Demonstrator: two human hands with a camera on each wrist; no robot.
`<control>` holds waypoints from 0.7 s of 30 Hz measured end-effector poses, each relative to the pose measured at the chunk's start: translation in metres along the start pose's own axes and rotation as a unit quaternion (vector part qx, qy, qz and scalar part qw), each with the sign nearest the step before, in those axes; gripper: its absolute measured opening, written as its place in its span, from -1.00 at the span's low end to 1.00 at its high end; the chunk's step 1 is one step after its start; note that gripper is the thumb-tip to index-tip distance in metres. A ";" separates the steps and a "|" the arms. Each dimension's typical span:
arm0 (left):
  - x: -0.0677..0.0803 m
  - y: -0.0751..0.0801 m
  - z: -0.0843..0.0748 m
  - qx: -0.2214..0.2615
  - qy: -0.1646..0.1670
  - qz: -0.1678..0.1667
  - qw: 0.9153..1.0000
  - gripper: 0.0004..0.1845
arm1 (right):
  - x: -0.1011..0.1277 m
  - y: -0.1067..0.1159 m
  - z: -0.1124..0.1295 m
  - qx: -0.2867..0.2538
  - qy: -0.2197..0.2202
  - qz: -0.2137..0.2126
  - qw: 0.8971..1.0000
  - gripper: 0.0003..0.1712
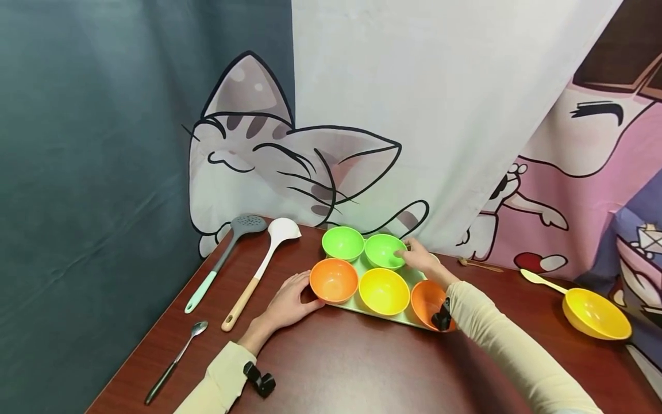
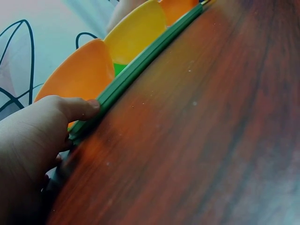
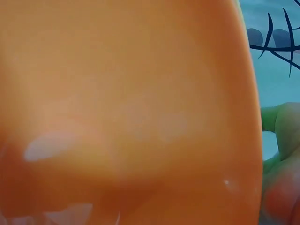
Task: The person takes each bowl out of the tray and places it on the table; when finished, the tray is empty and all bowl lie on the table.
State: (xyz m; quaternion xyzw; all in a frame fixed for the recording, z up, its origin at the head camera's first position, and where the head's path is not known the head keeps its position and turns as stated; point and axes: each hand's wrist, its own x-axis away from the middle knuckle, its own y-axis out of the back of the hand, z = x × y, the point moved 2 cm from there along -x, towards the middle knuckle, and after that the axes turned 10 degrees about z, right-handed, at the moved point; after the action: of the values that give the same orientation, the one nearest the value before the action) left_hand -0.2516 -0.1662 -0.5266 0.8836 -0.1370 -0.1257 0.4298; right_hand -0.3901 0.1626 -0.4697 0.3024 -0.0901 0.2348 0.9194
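Dark wooden table (image 1: 362,368), green tray (image 1: 357,303) of bowls mid-table, left hand (image 1: 289,302) gripping its near-left edge, right hand (image 1: 421,260) seemingly pinching the far green bowl (image 1: 384,250) rim.

Right wrist view: an out-of-focus orange bowl (image 3: 126,112) fills nearly the whole frame, its rim cut off at top, left and bottom; only blurred fingers (image 3: 281,187) show at the right edge. Left wrist view: the left hand (image 2: 33,150) is cut off by the left and bottom edges, and the green tray (image 2: 136,70) appears edge-on only. Head view: the right forearm hides part of the near-right orange bowl (image 1: 426,302); the small wooden item (image 1: 478,264) beyond the tray is too small to identify.
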 end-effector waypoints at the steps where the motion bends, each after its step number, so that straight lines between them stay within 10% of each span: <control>1: 0.000 0.000 0.000 -0.001 0.000 0.002 1.000 -0.23 | 0.000 -0.001 -0.001 -0.006 -0.002 0.003 1.000 -0.59; 21: -0.001 0.000 -0.001 -0.003 0.000 -0.001 1.000 -0.24 | 0.002 0.022 -0.001 -0.123 -0.011 0.010 0.992 -0.55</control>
State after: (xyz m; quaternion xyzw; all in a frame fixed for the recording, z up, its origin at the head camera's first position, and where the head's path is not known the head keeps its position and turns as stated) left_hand -0.2522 -0.1647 -0.5258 0.8823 -0.1354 -0.1270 0.4325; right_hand -0.3989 0.1798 -0.4582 0.1883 -0.1318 0.2277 0.9462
